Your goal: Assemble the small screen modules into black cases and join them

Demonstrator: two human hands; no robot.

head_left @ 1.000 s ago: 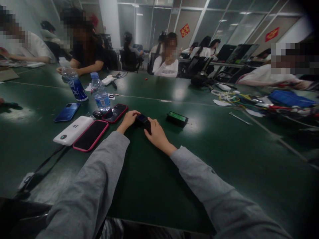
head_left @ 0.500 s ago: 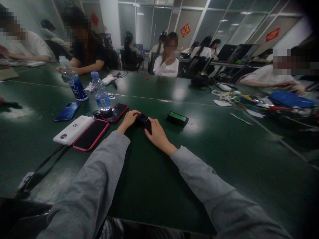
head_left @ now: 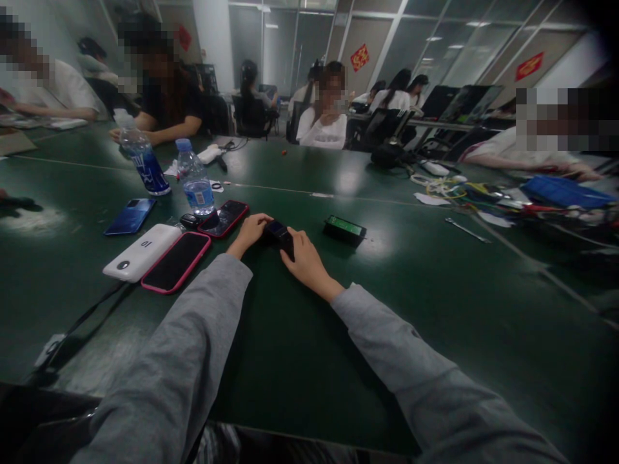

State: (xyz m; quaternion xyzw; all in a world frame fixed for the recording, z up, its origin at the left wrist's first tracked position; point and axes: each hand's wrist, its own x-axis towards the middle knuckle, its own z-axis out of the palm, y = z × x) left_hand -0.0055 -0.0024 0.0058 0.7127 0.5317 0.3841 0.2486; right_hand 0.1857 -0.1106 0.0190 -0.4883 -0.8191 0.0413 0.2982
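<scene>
Both hands closed on device [head_left: 279, 233], centre of frame, low on the table [head_left: 435, 283]; can't tell if it rests there or is lifted slightly.
Left hand [head_left: 249, 233]: fingers curled together on the device's left end, thumb side up.
Right hand [head_left: 305, 261]: palm down, fingers wrapped over the lower-right end, no visible gap to the body.
Device: small, black, lit screen facing up. Long axis runs upper left to lower right in the frame. Which end is the front, can't tell.
Arms: both forearms in grey sleeves come in from the bottom edge and converge on the device, wrists low over the table.
Nearby: green box [head_left: 344, 229] just right of the device, apart from it. Red phone [head_left: 225, 218] left of the left hand. Pink phone [head_left: 176, 261] and power bank [head_left: 142, 252] further left, side by side. Bottle [head_left: 196, 185] above the red phone.
</scene>
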